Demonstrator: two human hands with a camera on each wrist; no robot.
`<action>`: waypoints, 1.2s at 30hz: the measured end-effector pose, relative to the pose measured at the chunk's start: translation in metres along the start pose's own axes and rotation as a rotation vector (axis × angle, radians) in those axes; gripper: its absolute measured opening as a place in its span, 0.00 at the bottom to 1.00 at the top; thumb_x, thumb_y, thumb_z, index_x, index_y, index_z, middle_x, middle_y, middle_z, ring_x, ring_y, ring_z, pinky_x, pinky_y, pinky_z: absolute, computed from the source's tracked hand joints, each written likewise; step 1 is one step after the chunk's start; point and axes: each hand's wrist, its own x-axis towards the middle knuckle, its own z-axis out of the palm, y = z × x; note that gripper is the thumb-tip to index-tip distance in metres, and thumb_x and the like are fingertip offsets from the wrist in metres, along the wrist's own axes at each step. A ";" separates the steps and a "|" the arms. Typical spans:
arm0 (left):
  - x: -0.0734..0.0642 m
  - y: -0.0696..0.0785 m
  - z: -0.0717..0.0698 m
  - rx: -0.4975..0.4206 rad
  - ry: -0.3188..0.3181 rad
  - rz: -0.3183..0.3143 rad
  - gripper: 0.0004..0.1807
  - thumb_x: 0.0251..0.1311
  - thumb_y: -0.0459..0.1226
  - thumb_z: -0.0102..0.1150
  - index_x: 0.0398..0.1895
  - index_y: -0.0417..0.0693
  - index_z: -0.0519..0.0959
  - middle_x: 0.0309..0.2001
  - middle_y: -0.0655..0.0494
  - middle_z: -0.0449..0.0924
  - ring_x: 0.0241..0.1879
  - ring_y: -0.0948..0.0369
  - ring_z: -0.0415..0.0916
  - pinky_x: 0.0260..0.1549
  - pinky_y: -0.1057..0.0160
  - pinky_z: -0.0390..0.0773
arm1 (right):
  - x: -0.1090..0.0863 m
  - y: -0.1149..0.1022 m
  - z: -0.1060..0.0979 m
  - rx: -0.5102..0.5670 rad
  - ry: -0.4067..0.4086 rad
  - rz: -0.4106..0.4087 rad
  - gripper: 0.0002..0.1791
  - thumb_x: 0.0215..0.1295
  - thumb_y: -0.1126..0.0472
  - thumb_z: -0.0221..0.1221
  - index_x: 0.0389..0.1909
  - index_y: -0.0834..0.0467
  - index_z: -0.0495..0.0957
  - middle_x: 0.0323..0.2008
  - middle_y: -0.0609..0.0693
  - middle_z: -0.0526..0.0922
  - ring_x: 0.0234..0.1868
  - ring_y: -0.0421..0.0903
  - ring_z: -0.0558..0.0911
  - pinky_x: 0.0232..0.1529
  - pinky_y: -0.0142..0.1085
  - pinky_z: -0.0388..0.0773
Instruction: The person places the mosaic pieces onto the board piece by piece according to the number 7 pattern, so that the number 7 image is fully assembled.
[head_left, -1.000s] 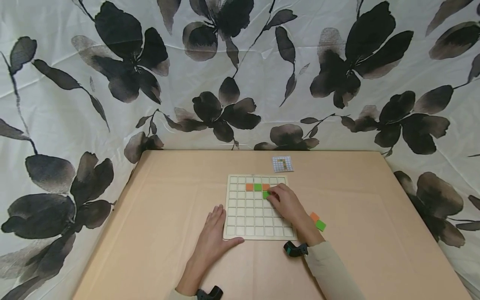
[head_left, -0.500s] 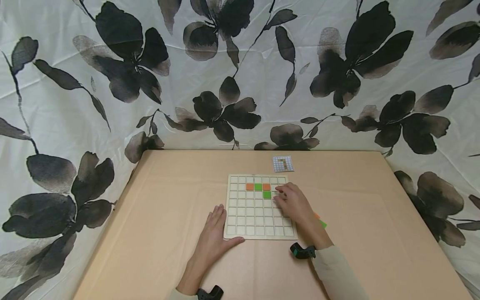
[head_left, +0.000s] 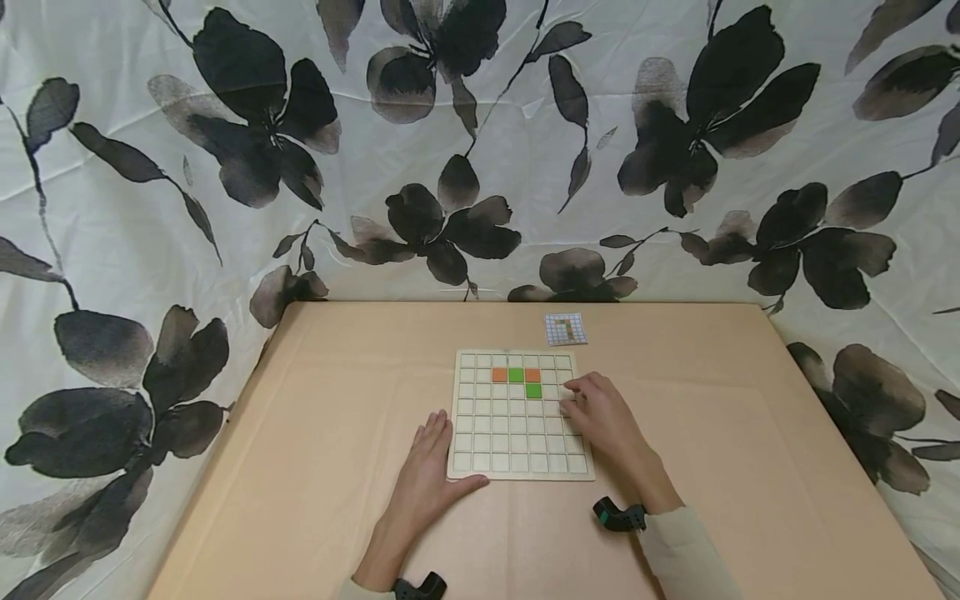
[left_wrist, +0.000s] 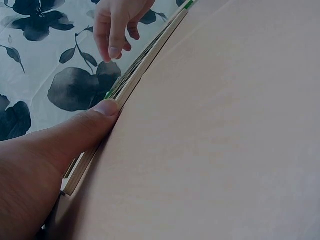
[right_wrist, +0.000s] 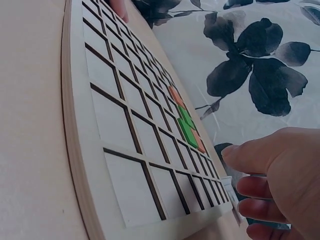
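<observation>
A pale grid board (head_left: 480,462) lies on the table. In its second row sit an orange tile (head_left: 499,375), a green tile (head_left: 516,375) and another orange tile (head_left: 532,375). Directly below the right-hand orange one is a second green tile (head_left: 533,390). My left hand (head_left: 427,467) rests along the board's left side, fingers straight, its thumb against the near edge. Over the board's right edge hovers my right hand (head_left: 603,417), fingers loosely bent. In the right wrist view, nothing shows between that thumb and the fingers (right_wrist: 252,186).
A small card (head_left: 566,329) with a printed grid and coloured pattern lies beyond the board on the wooden table (head_left: 337,375). Black cameras (head_left: 620,515) are strapped to both wrists. A floral cloth (head_left: 555,208) hangs behind the table.
My right hand has let go of the lower green tile and drawn back to the right. Its forearm now hides the loose orange and green tiles beside the board. The left hand stays put.
</observation>
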 end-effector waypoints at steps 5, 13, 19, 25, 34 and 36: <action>0.000 0.001 0.000 -0.002 0.004 0.003 0.63 0.44 0.68 0.70 0.74 0.33 0.62 0.77 0.38 0.57 0.79 0.47 0.51 0.81 0.50 0.51 | -0.005 0.003 -0.003 -0.006 0.001 0.025 0.18 0.67 0.55 0.63 0.52 0.62 0.82 0.48 0.54 0.81 0.48 0.51 0.78 0.52 0.46 0.83; 0.000 0.003 -0.002 -0.005 0.007 0.000 0.62 0.44 0.67 0.70 0.73 0.33 0.62 0.76 0.37 0.58 0.79 0.46 0.51 0.81 0.49 0.52 | -0.013 0.013 -0.008 -0.001 0.017 0.023 0.17 0.66 0.56 0.64 0.50 0.63 0.82 0.48 0.56 0.81 0.51 0.54 0.79 0.54 0.49 0.82; 0.000 0.004 -0.002 -0.004 0.010 0.003 0.62 0.44 0.67 0.70 0.73 0.32 0.62 0.76 0.37 0.58 0.79 0.46 0.51 0.81 0.49 0.52 | -0.019 0.023 -0.013 0.001 0.021 0.048 0.18 0.66 0.57 0.65 0.51 0.63 0.81 0.48 0.56 0.82 0.53 0.55 0.79 0.56 0.52 0.82; 0.000 0.004 -0.002 -0.003 0.007 -0.003 0.62 0.44 0.67 0.70 0.74 0.33 0.62 0.76 0.38 0.58 0.79 0.46 0.51 0.81 0.49 0.52 | -0.025 0.030 -0.017 -0.011 0.034 0.059 0.18 0.66 0.57 0.65 0.52 0.63 0.81 0.47 0.56 0.82 0.51 0.55 0.79 0.54 0.53 0.82; 0.001 0.004 -0.002 0.007 0.007 0.001 0.62 0.44 0.67 0.70 0.73 0.33 0.62 0.76 0.37 0.58 0.79 0.46 0.51 0.81 0.49 0.52 | -0.035 0.039 -0.021 -0.022 0.022 0.086 0.20 0.65 0.55 0.66 0.52 0.63 0.81 0.47 0.56 0.81 0.49 0.53 0.79 0.50 0.51 0.82; 0.001 0.004 -0.002 0.010 0.006 0.002 0.62 0.44 0.68 0.69 0.73 0.33 0.62 0.76 0.37 0.58 0.79 0.46 0.51 0.81 0.49 0.52 | -0.038 0.042 -0.022 -0.023 0.027 0.090 0.20 0.65 0.55 0.66 0.52 0.63 0.81 0.47 0.56 0.82 0.48 0.53 0.78 0.49 0.50 0.82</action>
